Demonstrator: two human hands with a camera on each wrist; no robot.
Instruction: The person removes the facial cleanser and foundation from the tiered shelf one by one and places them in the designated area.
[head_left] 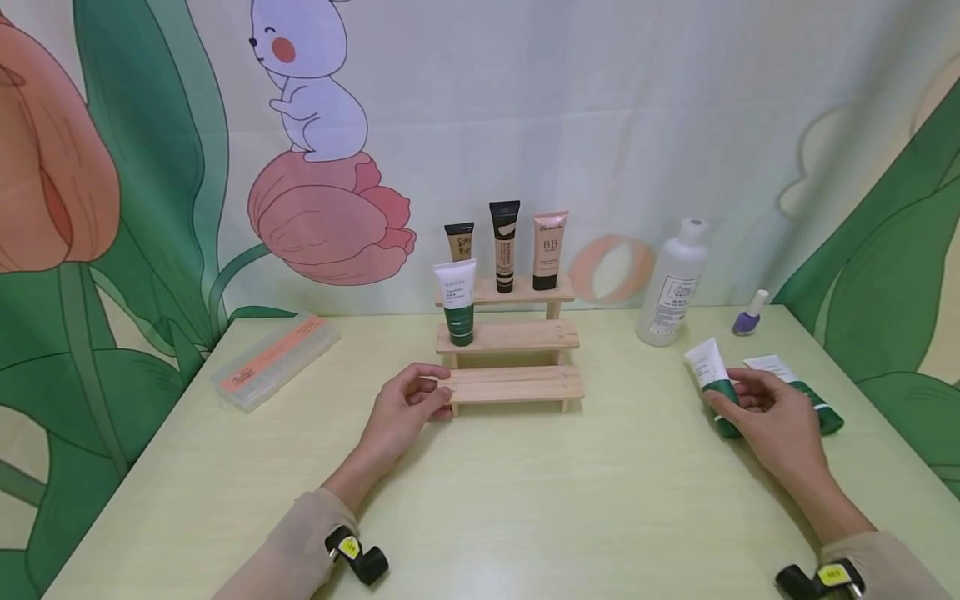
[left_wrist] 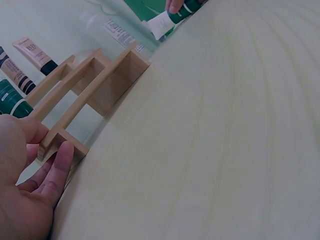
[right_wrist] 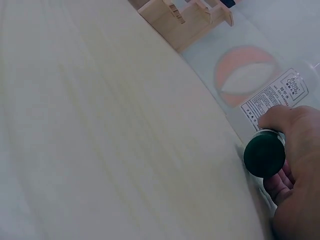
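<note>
My left hand point(head_left: 399, 410) pinches the left end of the lowest tier of a three-step wooden display stand point(head_left: 517, 384); the left wrist view shows the thumb and fingers on either side of the stand's end point(left_wrist: 64, 137). At the right, my right hand point(head_left: 783, 427) grips a white and green squeeze tube point(head_left: 707, 365), its white end up and its green cap point(right_wrist: 265, 154) low over the table. Partly behind that hand lies a second white and green tube point(head_left: 827, 414). On the middle tier stands a similar tube point(head_left: 457, 292).
Three tubes stand on the top tier: a small black-capped one point(head_left: 460, 242), a black and tan one point(head_left: 505, 250) and a pink BB tube point(head_left: 550, 250). A white bottle point(head_left: 672, 287) and purple nail polish point(head_left: 747, 319) stand back right. A flat clear case point(head_left: 273, 360) lies left.
</note>
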